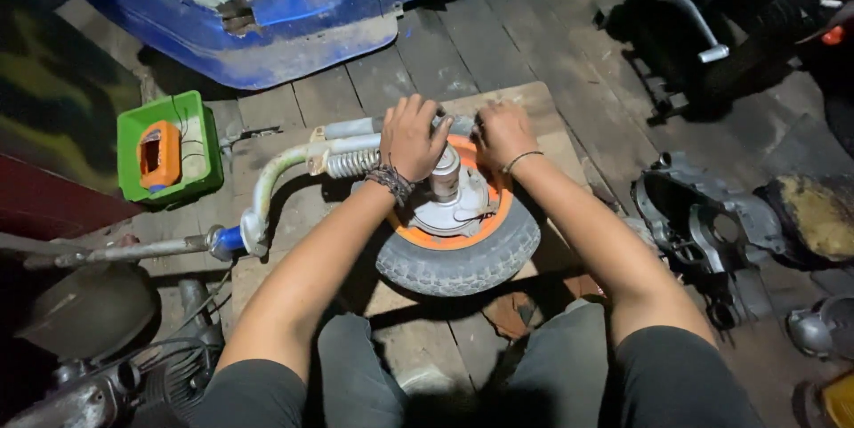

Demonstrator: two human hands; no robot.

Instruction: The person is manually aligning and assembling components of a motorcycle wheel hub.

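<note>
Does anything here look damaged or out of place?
Yes. The blue body panel behind the wheel has chipped, worn paint and a broken edge. Both hands, left hand and right hand, rest on the wheel.

A green square box (169, 148) holding an orange rectangular pack (159, 155) sits at left.

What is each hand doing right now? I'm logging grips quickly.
Left hand: closed on the far side of the small wheel.
Right hand: closed there too; what it grips is hidden.
</note>
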